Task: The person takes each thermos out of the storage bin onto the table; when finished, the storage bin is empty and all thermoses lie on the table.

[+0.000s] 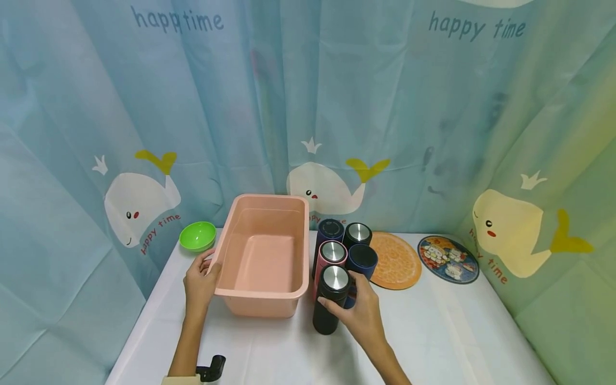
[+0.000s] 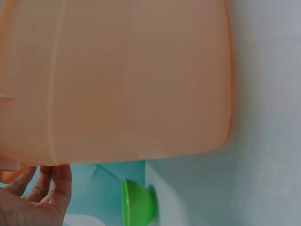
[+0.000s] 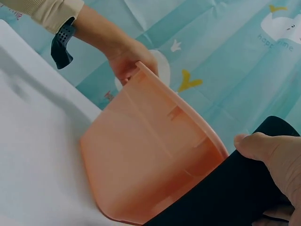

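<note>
My left hand (image 1: 199, 286) grips the left rim of a peach-pink plastic basin (image 1: 262, 294), fingers under the lip in the left wrist view. The basin looks empty inside. Just right of it, my right hand (image 1: 363, 315) holds a black thermos bottle (image 1: 326, 313) with a silver lid top, thumb on the near side. The bottle stands nearly upright; its dark side (image 3: 225, 188) fills the lower right of the right wrist view. Close behind it are a pink thermos (image 1: 333, 251), a dark blue one (image 1: 330, 229), a black one (image 1: 359, 233) and a blue one (image 1: 362, 258).
A green bowl (image 1: 198, 237) sits at the table's back left corner. Right of the bottles lie an orange round mat (image 1: 398, 262) and a round cartoon-printed mat (image 1: 448, 260). A blue whale-print curtain (image 1: 231, 107) hangs along the back of the white table (image 1: 433, 337).
</note>
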Demonstrator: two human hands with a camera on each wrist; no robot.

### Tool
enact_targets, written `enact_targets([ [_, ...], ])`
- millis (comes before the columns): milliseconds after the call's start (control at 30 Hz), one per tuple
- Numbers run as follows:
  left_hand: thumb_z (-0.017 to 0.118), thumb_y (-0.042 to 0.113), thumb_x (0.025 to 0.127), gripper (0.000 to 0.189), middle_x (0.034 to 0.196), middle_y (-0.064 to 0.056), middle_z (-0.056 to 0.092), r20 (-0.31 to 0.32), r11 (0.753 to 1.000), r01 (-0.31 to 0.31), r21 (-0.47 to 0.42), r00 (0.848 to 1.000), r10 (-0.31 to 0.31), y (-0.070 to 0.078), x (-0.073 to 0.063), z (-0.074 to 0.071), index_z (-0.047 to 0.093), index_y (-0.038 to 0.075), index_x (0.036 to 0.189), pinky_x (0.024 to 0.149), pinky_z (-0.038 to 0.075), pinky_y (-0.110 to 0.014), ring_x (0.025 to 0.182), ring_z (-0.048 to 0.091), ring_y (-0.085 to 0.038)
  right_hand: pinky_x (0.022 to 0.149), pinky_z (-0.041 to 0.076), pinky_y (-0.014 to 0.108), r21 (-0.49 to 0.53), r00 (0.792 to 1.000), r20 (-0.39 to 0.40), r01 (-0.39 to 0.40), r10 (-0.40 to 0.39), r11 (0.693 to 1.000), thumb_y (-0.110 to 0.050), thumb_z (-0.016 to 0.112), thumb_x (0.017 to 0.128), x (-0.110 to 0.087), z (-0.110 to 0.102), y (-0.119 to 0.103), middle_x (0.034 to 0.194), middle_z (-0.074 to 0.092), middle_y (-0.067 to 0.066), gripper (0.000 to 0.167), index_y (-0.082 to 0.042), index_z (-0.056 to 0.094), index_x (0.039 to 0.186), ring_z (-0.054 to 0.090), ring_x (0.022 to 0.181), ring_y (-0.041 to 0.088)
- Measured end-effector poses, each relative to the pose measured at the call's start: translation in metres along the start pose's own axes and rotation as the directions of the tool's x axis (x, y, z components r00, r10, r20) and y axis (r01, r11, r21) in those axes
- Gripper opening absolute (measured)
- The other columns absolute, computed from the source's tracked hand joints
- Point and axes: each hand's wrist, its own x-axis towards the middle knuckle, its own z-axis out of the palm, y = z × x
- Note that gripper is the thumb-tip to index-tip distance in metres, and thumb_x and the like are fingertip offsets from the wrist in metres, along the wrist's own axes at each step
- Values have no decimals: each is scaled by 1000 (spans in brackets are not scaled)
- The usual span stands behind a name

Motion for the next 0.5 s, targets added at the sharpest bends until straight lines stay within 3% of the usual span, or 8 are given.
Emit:
enact_targets([
  [233, 62, 9, 91, 39, 108, -24, 69, 14, 1000, -9, -5, 1000, 9, 0, -1, 0, 60, 5, 130, 65, 49, -9, 95, 67, -33, 77, 60, 35, -4, 1000, -15, -3, 3, 1000, -26, 93, 62, -3, 0, 0, 112, 64, 9, 75, -4, 55, 123, 68, 94, 21],
  [500, 63, 10, 91, 38, 108, -23, 69, 4, 1000, -4, 1, 1000, 4, 0, -1, 0, 61, 5, 129, 65, 47, -8, 93, 68, -29, 80, 60, 33, -1, 1000, -6, -15, 15, 1000, -30, 93, 62, -7, 1, 2, 118, 63, 9, 80, -5, 54, 127, 67, 99, 20],
])
